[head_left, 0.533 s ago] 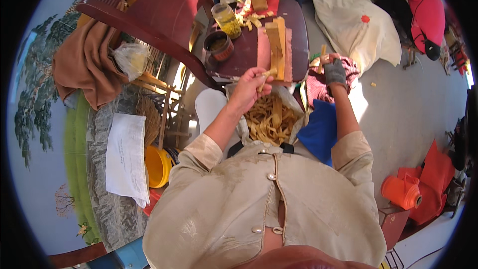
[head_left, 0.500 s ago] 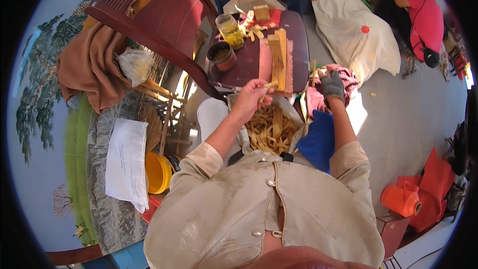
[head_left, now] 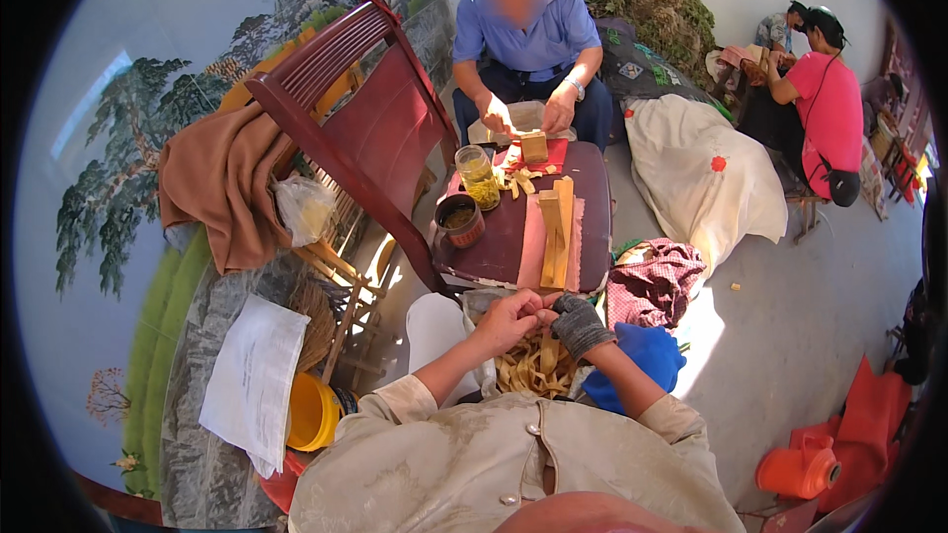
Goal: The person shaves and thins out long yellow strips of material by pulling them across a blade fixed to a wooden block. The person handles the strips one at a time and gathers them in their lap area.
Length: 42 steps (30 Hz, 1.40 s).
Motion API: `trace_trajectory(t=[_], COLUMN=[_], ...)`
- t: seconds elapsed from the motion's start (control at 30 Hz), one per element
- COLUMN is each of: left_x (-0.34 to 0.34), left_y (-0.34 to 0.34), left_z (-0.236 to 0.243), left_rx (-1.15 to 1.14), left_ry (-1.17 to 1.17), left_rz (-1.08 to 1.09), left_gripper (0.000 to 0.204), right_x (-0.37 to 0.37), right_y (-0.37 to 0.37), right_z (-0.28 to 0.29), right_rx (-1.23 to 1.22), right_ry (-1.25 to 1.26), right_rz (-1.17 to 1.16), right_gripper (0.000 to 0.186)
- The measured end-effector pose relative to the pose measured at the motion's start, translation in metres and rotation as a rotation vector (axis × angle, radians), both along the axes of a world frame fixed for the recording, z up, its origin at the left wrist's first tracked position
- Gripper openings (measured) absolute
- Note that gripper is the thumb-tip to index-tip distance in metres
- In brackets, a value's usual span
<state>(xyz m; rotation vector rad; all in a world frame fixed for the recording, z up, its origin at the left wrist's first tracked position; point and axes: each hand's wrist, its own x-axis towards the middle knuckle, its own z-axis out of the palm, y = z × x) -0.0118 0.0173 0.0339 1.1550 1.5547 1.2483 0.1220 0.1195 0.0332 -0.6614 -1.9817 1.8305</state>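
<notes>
My left hand point(head_left: 508, 324) and my right hand point(head_left: 581, 324), the right in a grey fingerless glove, meet fingertip to fingertip at the near edge of a chair seat. Both are closed in a pinch; whatever lies between the fingers is too small or hidden to make out. Just below them, an opened bag holds many yellowish strips point(head_left: 533, 367). Beyond my fingers, a wooden block tool point(head_left: 556, 237) with two upright slats lies on a pink cloth point(head_left: 530, 255) on the dark red seat point(head_left: 499, 247).
A jar of yellow pieces point(head_left: 478, 179) and a brown pot point(head_left: 461, 221) stand on the seat's left. Across it, a seated person point(head_left: 528, 30) works at a small wooden block point(head_left: 533, 146). A checked cloth point(head_left: 657, 284) and blue cloth point(head_left: 647, 367) lie to my right.
My right hand has left the checked cloth and come in to meet my left hand. The strip seen in my left fingers is now hidden. The view has tilted up, showing the person opposite.
</notes>
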Motion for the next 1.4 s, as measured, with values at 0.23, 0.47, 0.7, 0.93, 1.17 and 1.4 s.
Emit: trace_trajectory(t=[0.23,0.47,0.7,0.93,1.17,1.4], left_x=[-0.005,-0.010,-0.002,0.002,0.008,0.000], left_y=[-0.001,-0.012,-0.024,-0.033,-0.038,-0.046], left_z=[0.004,0.021,0.050,0.055,0.081,0.059], left_rx=[0.052,-0.020,-0.135,0.021,0.050,0.008], left_ry=[-0.212,-0.325,0.103,0.657,0.614,0.279], left_rz=[-0.105,-0.263,-0.234,-0.393,-0.416,-0.274], left_gripper=[0.011,0.016,0.010,0.006,0.017,0.019], right_x=[-0.001,0.006,0.006,-0.008,-0.004,0.001], right_y=[0.007,0.018,0.011,-0.011,-0.010,-0.008], right_z=[-0.011,0.005,0.018,-0.023,-0.013,-0.019], right_rx=[-0.191,-0.361,0.192,0.893,0.609,-0.079], right_ry=[0.073,0.021,-0.111,-0.237,-0.105,-0.080], right_rz=[-0.015,0.240,0.379,0.300,0.232,0.319], right_gripper=[0.020,0.016,0.015,0.029,0.027,0.020])
